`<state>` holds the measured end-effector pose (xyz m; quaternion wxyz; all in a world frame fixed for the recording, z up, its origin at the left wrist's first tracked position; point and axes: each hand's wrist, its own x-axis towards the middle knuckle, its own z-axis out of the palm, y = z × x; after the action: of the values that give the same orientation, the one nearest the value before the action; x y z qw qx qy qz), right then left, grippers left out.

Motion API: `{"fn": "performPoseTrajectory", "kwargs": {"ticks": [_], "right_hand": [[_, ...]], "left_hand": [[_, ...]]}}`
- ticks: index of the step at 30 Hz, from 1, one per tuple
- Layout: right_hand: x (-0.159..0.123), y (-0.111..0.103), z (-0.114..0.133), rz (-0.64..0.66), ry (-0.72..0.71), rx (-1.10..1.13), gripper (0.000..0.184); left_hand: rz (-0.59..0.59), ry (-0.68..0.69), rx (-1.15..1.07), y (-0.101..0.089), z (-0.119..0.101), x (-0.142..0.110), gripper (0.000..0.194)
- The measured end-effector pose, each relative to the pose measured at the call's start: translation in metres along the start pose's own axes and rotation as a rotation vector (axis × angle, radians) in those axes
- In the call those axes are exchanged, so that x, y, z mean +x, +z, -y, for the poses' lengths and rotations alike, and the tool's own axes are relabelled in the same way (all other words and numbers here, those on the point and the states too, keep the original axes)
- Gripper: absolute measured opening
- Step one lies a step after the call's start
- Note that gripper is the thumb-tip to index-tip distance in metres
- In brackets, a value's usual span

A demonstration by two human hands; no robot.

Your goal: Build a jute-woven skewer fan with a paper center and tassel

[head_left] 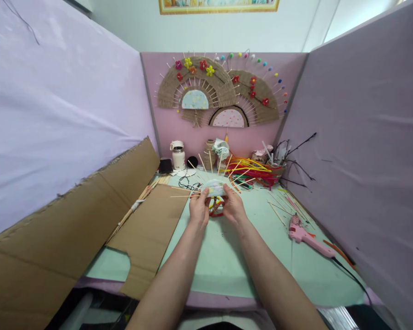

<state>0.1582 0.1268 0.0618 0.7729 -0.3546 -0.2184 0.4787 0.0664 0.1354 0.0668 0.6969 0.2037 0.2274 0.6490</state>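
Observation:
Both hands hold up a small half-round fan base covered in pale patterned material, with thin wooden sticks fanning out from its curved edge. My left hand grips its left end, thumb on the front face. My right hand pinches the right end the same way. Just below the base, between the hands, a red and yellow item shows; whether it is attached or lies on the table I cannot tell. The fingers behind the base are hidden.
A pink glue gun lies at right, its cord running off the front. Loose sticks lie beyond it. Cardboard sheets cover the left. Coloured pipe cleaners, a white bottle and twine stand at the back, below finished fans.

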Motion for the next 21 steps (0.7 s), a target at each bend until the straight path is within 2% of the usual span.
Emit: {"fn": "performPoseTrajectory", "kwargs": {"ticks": [11,21], "right_hand": [[0.0009,-0.0039,-0.0024,-0.060,-0.059,-0.113,0.034],[0.0000,-0.0032,0.0003,-0.100,-0.088,-0.139,0.032]], "left_hand": [[0.011,0.081,0.023,0.0013,-0.0073,0.0032,0.022],[-0.051,-0.025,0.086,-0.0019,-0.0064,0.0018,0.024]]}}
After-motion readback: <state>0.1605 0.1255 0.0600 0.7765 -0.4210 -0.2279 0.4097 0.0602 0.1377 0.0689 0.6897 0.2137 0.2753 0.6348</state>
